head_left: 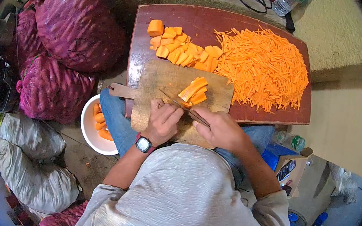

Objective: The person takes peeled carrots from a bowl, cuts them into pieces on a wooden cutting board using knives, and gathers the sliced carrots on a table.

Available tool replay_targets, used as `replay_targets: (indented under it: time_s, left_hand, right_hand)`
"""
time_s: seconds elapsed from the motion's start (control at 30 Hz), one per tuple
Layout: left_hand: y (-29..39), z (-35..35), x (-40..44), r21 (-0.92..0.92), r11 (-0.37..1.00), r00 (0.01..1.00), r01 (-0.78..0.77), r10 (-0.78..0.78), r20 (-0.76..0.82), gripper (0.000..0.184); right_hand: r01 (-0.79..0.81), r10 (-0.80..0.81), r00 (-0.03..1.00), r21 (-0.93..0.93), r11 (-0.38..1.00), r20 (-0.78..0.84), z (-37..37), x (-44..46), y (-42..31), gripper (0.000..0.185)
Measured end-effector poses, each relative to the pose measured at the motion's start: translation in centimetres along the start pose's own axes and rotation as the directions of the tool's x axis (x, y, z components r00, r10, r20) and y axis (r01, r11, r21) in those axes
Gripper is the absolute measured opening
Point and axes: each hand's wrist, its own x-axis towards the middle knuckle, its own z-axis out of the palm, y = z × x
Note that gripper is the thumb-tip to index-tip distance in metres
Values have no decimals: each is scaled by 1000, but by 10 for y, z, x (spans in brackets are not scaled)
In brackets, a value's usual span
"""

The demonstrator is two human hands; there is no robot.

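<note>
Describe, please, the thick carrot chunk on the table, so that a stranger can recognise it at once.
Find the dark red table; on it, just beyond the wooden cutting board, lies a band of carrot pieces. At that band's left end, near the table's far left corner, sits the thick carrot chunk. It is a stout, rounded block, bulkier than the smaller cut pieces beside it.

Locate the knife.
In the head view, the knife is central, in the right hand over the cutting board, its blade between left hand and carrot slices.
</note>
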Motion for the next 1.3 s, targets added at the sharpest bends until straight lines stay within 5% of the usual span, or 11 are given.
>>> replay_targets:
  time_s: [0.13, 0.27, 0.4, 0.5, 0.67, 0.87, 1.03, 1.23, 1.3]
  left_hand:
    - [-2, 4, -1, 4, 1000, 999, 22, -22, -30, 42]
    - [-1, 3, 1, 0, 997, 996, 82, -82, 17, 38]
    - [6, 4, 11, 60, 973, 972, 224, -227, 61, 39]
    - [5, 8, 15, 46, 961, 955, 273, -277, 104, 42]
    - [-1, 5, 22, 59, 962, 942, 268, -274, 193, 41]
    - [-43, 13, 35, -12, 979, 963, 204, -198, 182, 35]
    - [-62, 14, 51, -36, 987, 977, 159, -152, 152, 31]
    - [-83, 14, 58, -19, 985, 982, 169, -167, 85, 31]
    - [-86, 10, 62, 127, 969, 967, 212, -226, 114, 35]
  right_hand:
    - [105, -107, 992, -36, 994, -59, 4, 10, 10, 42]
    - [40, -34, 997, 86, 996, -75, -13, 6, -1, 36]
    - [119, -42, 944, 220, 968, -327, -19, -3, 8, 35]
    - [-26, 171, 944, 452, 892, -283, -28, -18, 14, 37]
    - [-172, 255, 962, 516, 839, -95, -46, -59, 21, 40]
    - [-320, 286, 947, 425, 847, 142, -64, -78, 34, 42]
    - [-158, 109, 974, 249, 956, 199, -74, -47, 46, 45]
    - [-49, 39, 997, 161, 986, 61, -89, 7, 71, 45]
    - [-57, 59, 998, 127, 990, -9, -96, 21, 63, 45]
